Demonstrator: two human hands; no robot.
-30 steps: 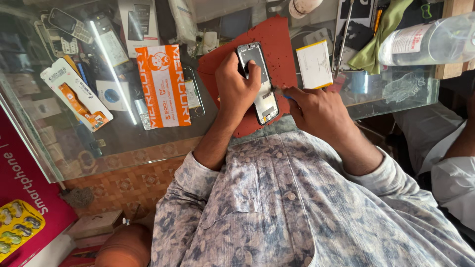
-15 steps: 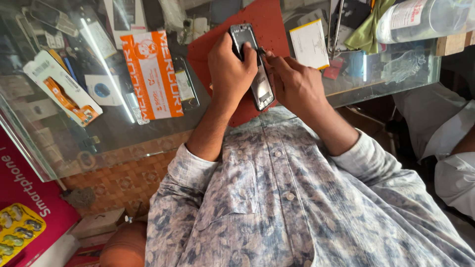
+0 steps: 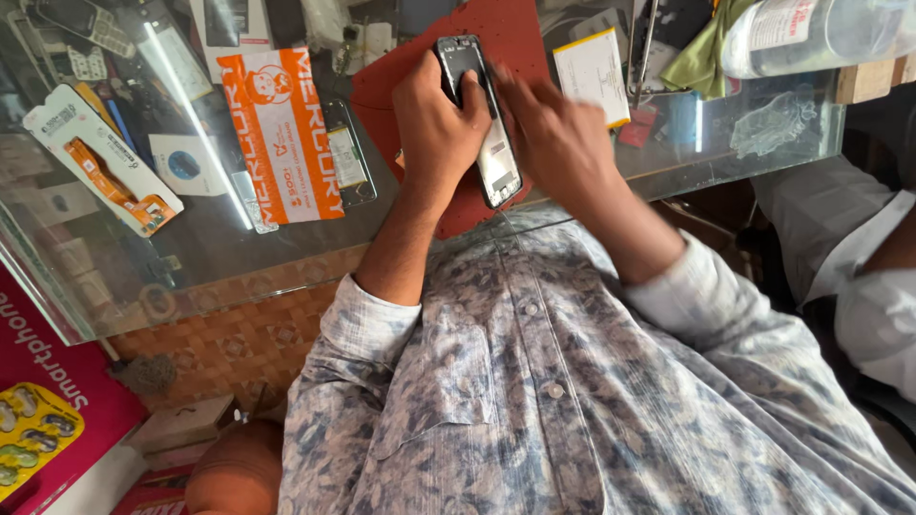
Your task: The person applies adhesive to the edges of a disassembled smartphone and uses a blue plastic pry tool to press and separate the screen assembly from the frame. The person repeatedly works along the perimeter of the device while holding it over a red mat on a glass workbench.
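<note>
- Head view: the left hand (image 3: 441,124) lies over a slim dark phone with its back off (image 3: 482,119). Its fingers are curled around the phone's left edge, and the thumb presses on top.
- The right hand (image 3: 558,133) touches the phone's right side. It looks blurry, so I cannot tell if its fingers are pinching or spread.
- The phone lies on a dark red mat with little dots (image 3: 515,38), and the mat lies on the clear glass bench (image 3: 239,257). The phone's top end points away from the person, and its near end sticks out below the left hand.
- Just to the right of the hands is a flat white pack with a yellow edge (image 3: 592,72).
- To the left of the mat is an orange and white paper packet (image 3: 281,133). A small flat dark part (image 3: 348,162) lies just beside it.
- Further left is a long white packet with orange parts inside (image 3: 100,157).
- At the top right, a clear plastic bottle (image 3: 821,33) lies on its side, next to a green cloth (image 3: 701,52).
- The person wears a blue-grey shirt with a leafy pattern (image 3: 534,381).
- At the bottom left is a pink box with a yellow card of pills on it (image 3: 38,439).
- At the far right is another person's white sleeve (image 3: 878,315).
</note>
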